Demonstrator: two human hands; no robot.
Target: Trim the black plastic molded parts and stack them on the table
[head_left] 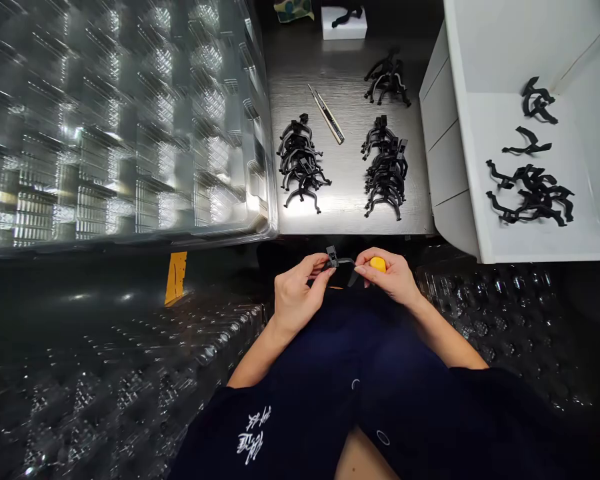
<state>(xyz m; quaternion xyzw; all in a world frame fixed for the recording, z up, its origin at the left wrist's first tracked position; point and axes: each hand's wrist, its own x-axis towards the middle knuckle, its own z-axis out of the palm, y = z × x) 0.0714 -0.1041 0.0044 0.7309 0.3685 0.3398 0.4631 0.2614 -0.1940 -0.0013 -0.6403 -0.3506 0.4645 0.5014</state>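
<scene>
Above my lap, just in front of the bench edge, my left hand (303, 290) pinches a black curved plastic part (333, 256) by its clip-like head between thumb and fingers. My right hand (387, 277) is closed around a yellow rounded handle (378, 264); the rest of that tool is mostly hidden. The right thumb and fingertips also meet the far end of the part's thin arm. Beyond my hands, similar black parts lie in a left row (303, 163) and a right row (385, 170) on the metal bench (340, 200).
Metal tweezers (327, 115) lie between the rows. Further back are a small pile of black parts (387, 77) and a white block (344, 30) with a black piece on it. Clear plastic trays (267, 220) stand left; a white bin (525, 250) holding several parts stands right.
</scene>
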